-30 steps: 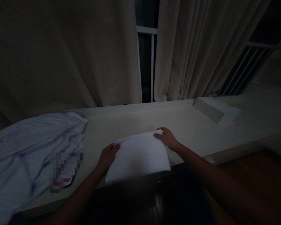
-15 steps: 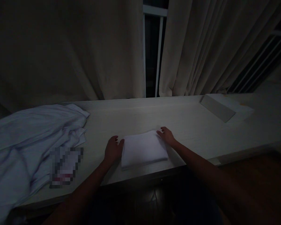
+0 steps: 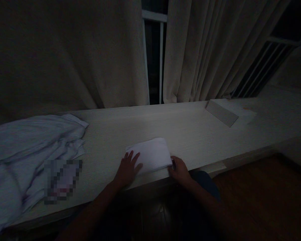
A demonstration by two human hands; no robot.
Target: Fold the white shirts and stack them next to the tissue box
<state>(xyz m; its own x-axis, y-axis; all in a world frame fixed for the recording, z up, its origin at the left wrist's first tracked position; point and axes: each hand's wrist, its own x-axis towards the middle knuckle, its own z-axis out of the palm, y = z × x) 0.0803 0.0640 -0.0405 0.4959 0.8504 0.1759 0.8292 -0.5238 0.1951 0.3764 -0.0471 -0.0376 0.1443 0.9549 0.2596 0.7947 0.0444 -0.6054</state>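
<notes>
A folded white cloth (image 3: 150,153) lies flat on the pale long table (image 3: 195,134), near its front edge. My left hand (image 3: 128,168) rests palm down on the cloth's near left corner, fingers spread. My right hand (image 3: 180,170) sits at the cloth's near right corner by the table edge, fingers curled against the fold; whether it pinches the cloth is too dark to tell.
A heap of crumpled pale laundry (image 3: 27,150) covers the table's left end, with a blurred patch (image 3: 62,180) beside it. A small grey box (image 3: 222,112) lies at the back right. Curtains (image 3: 90,53) and a window frame (image 3: 154,57) stand behind; wooden floor (image 3: 261,194) at right.
The cloth went from draped over the table edge to a smaller fold lying flat on the table. Both hands slid from its far corners down to its near corners.
</notes>
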